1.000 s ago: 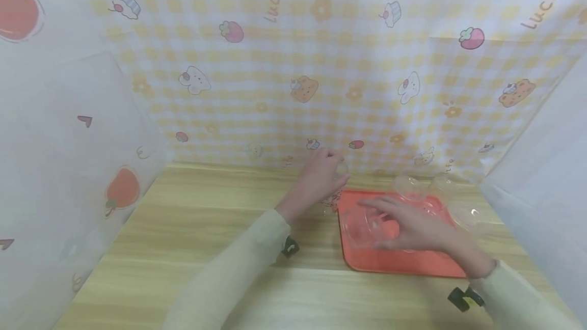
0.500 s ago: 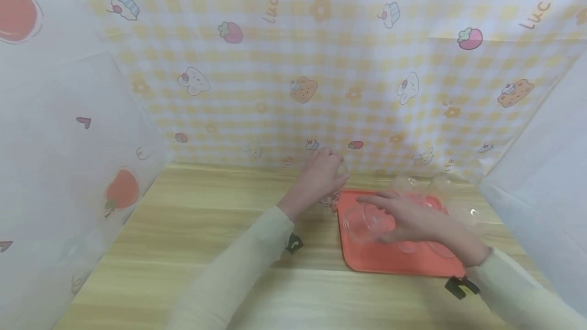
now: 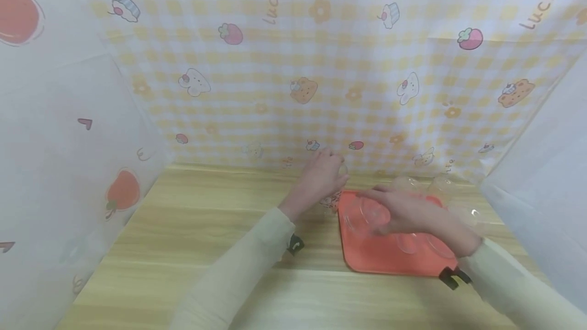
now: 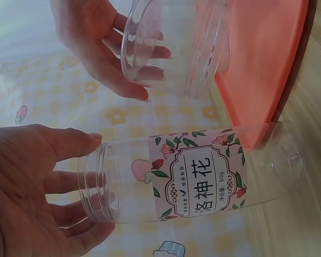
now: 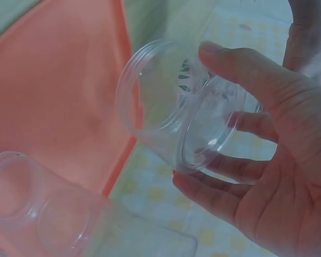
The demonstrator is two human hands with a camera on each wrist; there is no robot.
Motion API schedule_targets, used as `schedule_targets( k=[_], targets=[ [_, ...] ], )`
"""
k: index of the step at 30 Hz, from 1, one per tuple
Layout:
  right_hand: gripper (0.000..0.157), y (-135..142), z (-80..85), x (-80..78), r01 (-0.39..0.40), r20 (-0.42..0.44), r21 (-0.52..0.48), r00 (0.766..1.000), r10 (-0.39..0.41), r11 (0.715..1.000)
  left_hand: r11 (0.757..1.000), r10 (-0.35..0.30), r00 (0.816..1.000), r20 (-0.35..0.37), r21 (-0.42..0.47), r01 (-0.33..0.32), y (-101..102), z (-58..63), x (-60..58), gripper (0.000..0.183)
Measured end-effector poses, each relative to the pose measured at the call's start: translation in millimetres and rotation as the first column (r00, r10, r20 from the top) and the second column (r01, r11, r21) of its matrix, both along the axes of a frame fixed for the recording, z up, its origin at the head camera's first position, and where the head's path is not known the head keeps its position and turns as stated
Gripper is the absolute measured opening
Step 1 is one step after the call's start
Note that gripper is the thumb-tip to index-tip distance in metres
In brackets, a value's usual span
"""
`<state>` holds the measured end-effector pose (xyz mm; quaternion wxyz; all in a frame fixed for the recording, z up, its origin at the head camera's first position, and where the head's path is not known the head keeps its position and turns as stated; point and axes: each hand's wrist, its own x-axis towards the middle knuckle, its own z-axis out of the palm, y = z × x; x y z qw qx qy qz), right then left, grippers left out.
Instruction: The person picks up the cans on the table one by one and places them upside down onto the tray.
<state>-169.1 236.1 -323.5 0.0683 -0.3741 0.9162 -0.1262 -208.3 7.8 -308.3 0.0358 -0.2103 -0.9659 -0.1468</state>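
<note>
My left hand (image 3: 316, 185) grips the threaded neck of a clear plastic jar (image 4: 198, 179) with a pink floral label. In the left wrist view, that jar is upright beside the orange-red tray (image 3: 385, 264), its mouth uncovered. My right hand (image 3: 408, 213) holds a shorter clear jar (image 5: 155, 107) near its flanged end, thumb on one side and fingers on the other. Its threaded end points down at the tray; whether it touches cannot be told. In the head view both jars are partly hidden by my hands.
More clear jars (image 5: 37, 209) lie or stand on the tray around my right hand. Several clear round containers (image 3: 442, 185) stand along the tray's back and right side. A patterned cloth (image 3: 257, 65) hangs behind the wooden table (image 3: 202, 223).
My right hand has shifted slightly towards the back of the tray, and the clear jar by it looks tilted differently. My left hand stays on the labelled jar with almost no movement.
</note>
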Motion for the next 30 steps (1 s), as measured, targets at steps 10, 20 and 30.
schedule_targets(
  k=[10, 20, 30],
  targets=[
    [0.083, -5.6, 0.9, -9.5, 0.012, -0.055, 0.066, 0.998, -0.009, 0.998, 0.999, 0.005, 1.000, -0.002, -0.053, -0.005, 2.4, 1.3, 0.2, 0.052],
    [0.084, -13.7, 3.3, -19.9, 0.010, 0.032, 0.095, 0.999, -0.013, 0.995, 0.998, 0.015, 1.000, 0.000, -0.067, -0.015, 2.9, 1.5, 0.4, 0.053],
    [0.083, -26.2, -1.3, -37.1, -0.001, 0.042, 0.188, 0.999, -0.007, 0.982, 0.999, 0.025, 1.000, -0.004, -0.039, -0.025, 3.9, 0.8, 0.2, 0.051]
  ],
)
